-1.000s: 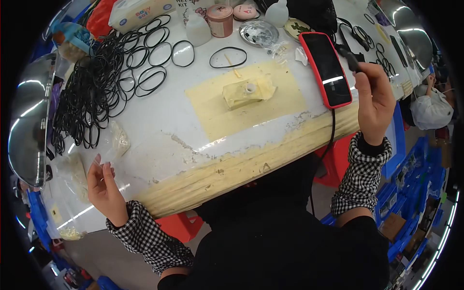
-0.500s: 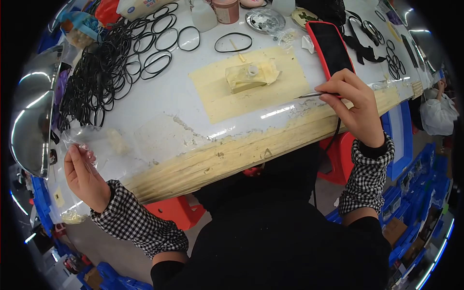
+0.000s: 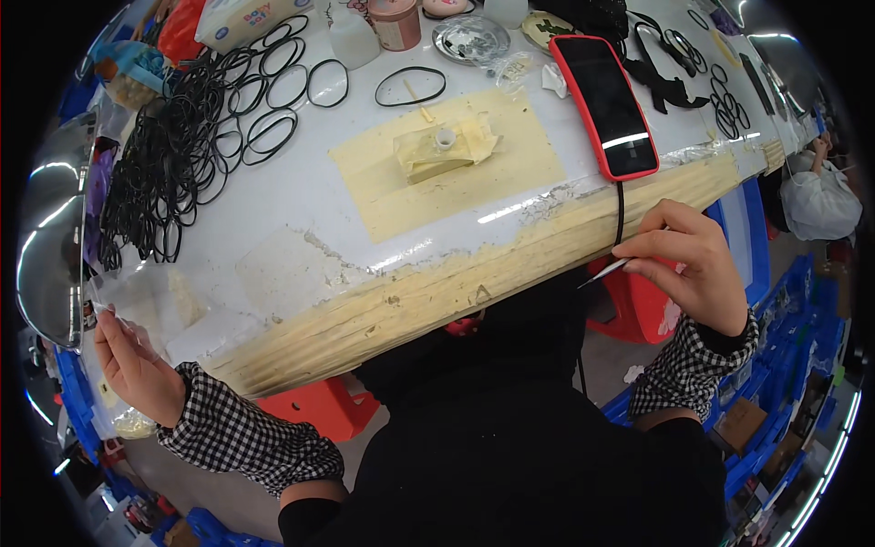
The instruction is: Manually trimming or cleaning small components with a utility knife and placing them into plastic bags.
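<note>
My left hand (image 3: pixel 137 369) pinches the edge of a clear plastic bag (image 3: pixel 150 284) at the table's left front corner. Pale yellowish contents (image 3: pixel 185 303) show through the bag. Just off the front edge, my right hand (image 3: pixel 690 264) grips slim pointed tweezers (image 3: pixel 603 273), their tip aimed down and left. At the table's middle, a small block wrapped in yellow tape (image 3: pixel 433 162) rests on a yellow sheet (image 3: pixel 383 214). A small white ring (image 3: pixel 445 139) sits on top of the block.
Black elastic bands (image 3: pixel 164 173) lie heaped on the left. A phone in a red case (image 3: pixel 604 105) lies right of the sheet, its cable hanging over the wooden edge. Bottles, a pink jar (image 3: pixel 395 23) and a round metal dish (image 3: pixel 470 41) stand behind. Red stools (image 3: pixel 319 407) are below.
My right hand has moved from beside the phone toward me, past the table edge, with the tweezers. My left hand keeps its hold on the bag. The whole view has shifted slightly.
</note>
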The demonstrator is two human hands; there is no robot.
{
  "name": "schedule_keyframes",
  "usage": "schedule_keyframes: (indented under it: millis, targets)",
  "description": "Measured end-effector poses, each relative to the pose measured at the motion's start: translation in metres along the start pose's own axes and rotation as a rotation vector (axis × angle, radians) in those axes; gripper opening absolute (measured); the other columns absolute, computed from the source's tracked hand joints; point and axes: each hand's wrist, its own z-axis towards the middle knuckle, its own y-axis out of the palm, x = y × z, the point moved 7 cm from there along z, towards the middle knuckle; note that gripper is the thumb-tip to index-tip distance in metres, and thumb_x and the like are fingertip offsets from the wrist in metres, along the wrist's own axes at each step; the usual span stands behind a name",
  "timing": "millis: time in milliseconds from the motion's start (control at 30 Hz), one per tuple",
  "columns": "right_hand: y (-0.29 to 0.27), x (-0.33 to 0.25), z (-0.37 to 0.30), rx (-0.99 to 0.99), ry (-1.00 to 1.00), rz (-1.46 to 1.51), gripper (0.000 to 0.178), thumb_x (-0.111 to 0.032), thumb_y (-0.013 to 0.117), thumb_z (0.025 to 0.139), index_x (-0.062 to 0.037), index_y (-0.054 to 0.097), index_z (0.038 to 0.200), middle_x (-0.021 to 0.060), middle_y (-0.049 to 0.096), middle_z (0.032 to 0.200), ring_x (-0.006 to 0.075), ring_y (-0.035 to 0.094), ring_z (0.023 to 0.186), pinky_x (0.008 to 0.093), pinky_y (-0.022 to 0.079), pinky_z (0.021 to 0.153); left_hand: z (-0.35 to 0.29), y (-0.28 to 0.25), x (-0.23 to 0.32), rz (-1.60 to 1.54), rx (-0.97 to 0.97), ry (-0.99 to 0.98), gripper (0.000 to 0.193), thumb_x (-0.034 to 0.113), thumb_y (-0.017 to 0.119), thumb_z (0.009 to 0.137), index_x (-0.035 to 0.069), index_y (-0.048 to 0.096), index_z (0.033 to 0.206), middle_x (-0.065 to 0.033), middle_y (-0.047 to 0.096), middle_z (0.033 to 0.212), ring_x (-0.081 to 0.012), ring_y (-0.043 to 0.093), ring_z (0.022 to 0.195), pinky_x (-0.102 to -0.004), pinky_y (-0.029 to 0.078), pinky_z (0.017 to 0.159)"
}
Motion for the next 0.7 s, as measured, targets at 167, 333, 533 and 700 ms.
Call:
schedule_keyframes:
  millis: [167,333,533,700]
  targets:
    - [0.000,0.000,-0.004,-0.015,0.042,0.035,0.015,-0.005,0.070,0.075,-0.0005,0.065,0.088,0.0074,0.055,0.078,0.0214,0.055,0.069,0.0299,0.043,0.059,0.000,-0.003,0.003,-0.008,-0.049,0.031,0.017,0.015,0.058,0.094,-0.001,0.062,0.098,0.0036,0.054,0.072,-0.0003,0.043,0.062,-0.0154,0.031,0.052]
    - [0.004,0.008,0.011,0.219,0.145,-0.008,0.018,-0.008,0.069,0.078,0.0023,0.061,0.090,0.0090,0.054,0.080,0.0228,0.055,0.066,0.0294,0.044,0.057,-0.007,0.003,0.001,-0.009,-0.031,0.017,0.017,0.015,0.058,0.094,-0.001,0.062,0.098,0.0025,0.056,0.074,-0.0012,0.044,0.063,-0.0161,0.032,0.054]
    - [0.019,0.017,0.031,0.300,0.140,-0.184,0.014,-0.011,0.070,0.077,-0.0038,0.063,0.086,0.0058,0.057,0.080,0.0240,0.059,0.065,0.0323,0.047,0.057,-0.008,0.018,0.004,-0.016,-0.007,0.007,0.018,0.015,0.057,0.094,-0.001,0.062,0.098,0.0023,0.053,0.073,-0.0018,0.043,0.062,-0.0166,0.031,0.054]
    - [0.029,0.019,0.037,0.268,0.085,-0.232,0.013,-0.010,0.069,0.075,-0.0049,0.063,0.085,0.0054,0.057,0.080,0.0235,0.060,0.066,0.0323,0.047,0.059,-0.012,0.019,-0.001,0.004,-0.049,-0.014,0.017,0.015,0.057,0.094,-0.001,0.062,0.098,0.0028,0.049,0.069,-0.0028,0.038,0.060,-0.0177,0.028,0.052]
